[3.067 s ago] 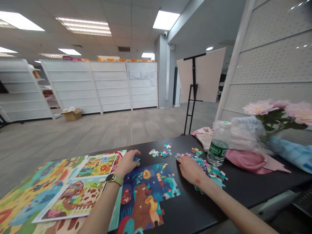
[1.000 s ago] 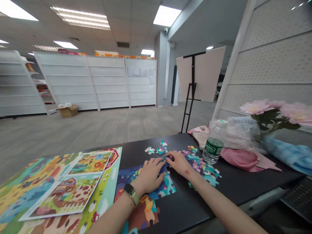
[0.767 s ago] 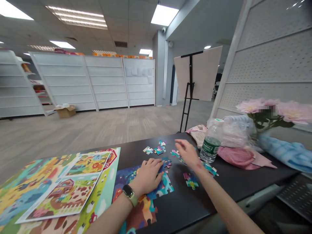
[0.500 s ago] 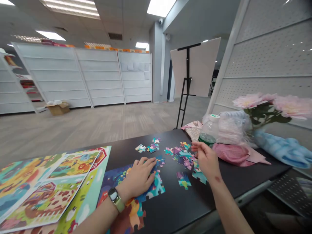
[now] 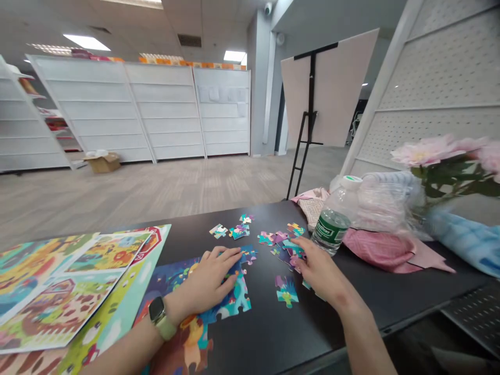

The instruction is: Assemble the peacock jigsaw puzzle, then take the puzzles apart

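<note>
My left hand [image 5: 205, 281], with a watch on its wrist, lies flat with its fingers stretched out on the partly joined jigsaw puzzle [image 5: 230, 302]. Its fingertips reach a blue puzzle piece [image 5: 249, 254] at the upper right edge. My right hand [image 5: 322, 271] is over the right side of a heap of loose puzzle pieces [image 5: 282, 245]. Its index finger is extended and touches the heap, and nothing shows in its grip; its other fingers are partly hidden. Nearer me lies a purple and teal puzzle piece [image 5: 286, 292]. Several puzzle pieces [image 5: 238, 230] lie farther back.
Picture sheets [image 5: 74, 291] cover the left of the black table [image 5: 250, 344]. A water bottle [image 5: 332, 224] stands just beyond my right hand, beside a pink cloth [image 5: 386, 247], plastic wrapping, a blue cloth [image 5: 461, 232] and pink flowers [image 5: 433, 151]. An easel [image 5: 310, 104] stands behind the table.
My right hand has lowered and moved left onto the loose pieces, uncovering the bottle's label. My left hand stays flat on the puzzle. The view has tilted slightly down.
</note>
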